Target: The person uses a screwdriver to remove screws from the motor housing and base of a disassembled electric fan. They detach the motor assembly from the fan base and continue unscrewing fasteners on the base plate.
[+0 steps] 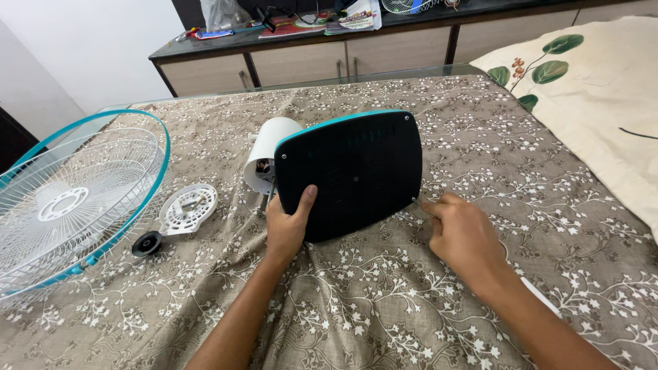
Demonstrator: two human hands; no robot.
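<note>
Now left hand [286, 229] steadies black fan base [349, 175]; right hand [462, 236] touches its corner.

Evenly and softly lit, bright without harshness, as from diffuse daylight indoors. Only faint, short shadows under the fan base [349, 171] and the wire grille [75, 202] at left. Slight sheen along the far glass table edge [384, 74]. Sharp across the near and middle cloth [384, 301]. Wide-angle bending at the edges, most visible at the left and the far cabinet [384, 48].

matt black plastic fan base [356, 171], patterned cloth table cover [411, 294], white wire grille [68, 199]
</note>
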